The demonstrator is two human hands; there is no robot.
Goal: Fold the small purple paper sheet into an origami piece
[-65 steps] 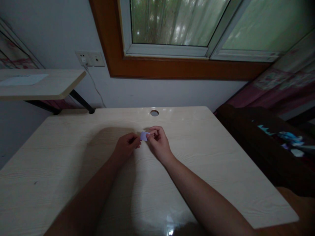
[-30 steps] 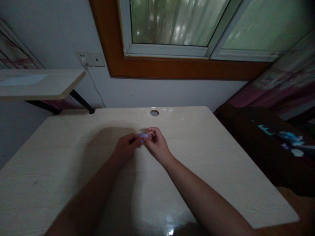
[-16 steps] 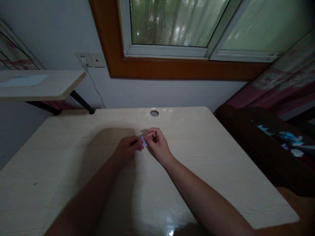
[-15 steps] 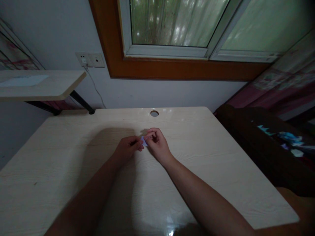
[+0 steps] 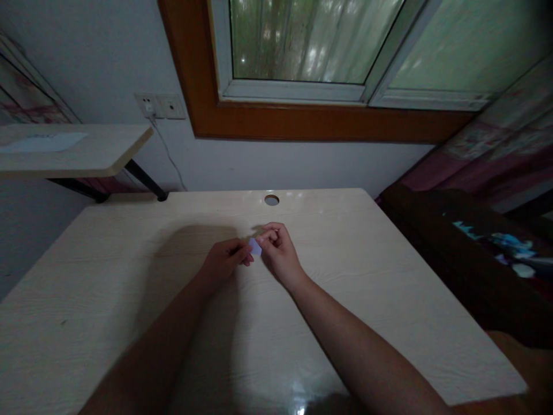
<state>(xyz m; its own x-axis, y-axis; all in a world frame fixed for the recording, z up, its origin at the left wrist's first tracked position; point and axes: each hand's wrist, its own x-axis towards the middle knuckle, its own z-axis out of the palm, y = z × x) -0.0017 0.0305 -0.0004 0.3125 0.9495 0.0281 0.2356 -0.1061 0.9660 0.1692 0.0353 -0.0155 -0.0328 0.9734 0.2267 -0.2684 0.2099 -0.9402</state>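
Observation:
A small pale-lavender piece of paper [image 5: 255, 246], seemingly folded, is between my two hands above the middle of the desk [image 5: 354, 323]. My left hand [image 5: 225, 258] pinches its left side between thumb and fingers. On the opposite side, my right hand [image 5: 280, 253] has its thumb and index finger closed on the upper right edge, with the other fingers curled. My fingertips cover parts of the paper, so its full shape is hidden.
A round cable hole [image 5: 272, 200] is near the desk's back edge. At left stands a raised shelf [image 5: 99, 155] on black legs, with a paper sheet [image 5: 43, 142] on it. A white cord hangs from the wall socket [image 5: 149, 106]. Blue items [image 5: 512, 245] lie on dark furniture at right.
My right hand has shifted slightly right and away from the left, exposing more of the paper between them. My left hand stays nearly in place.

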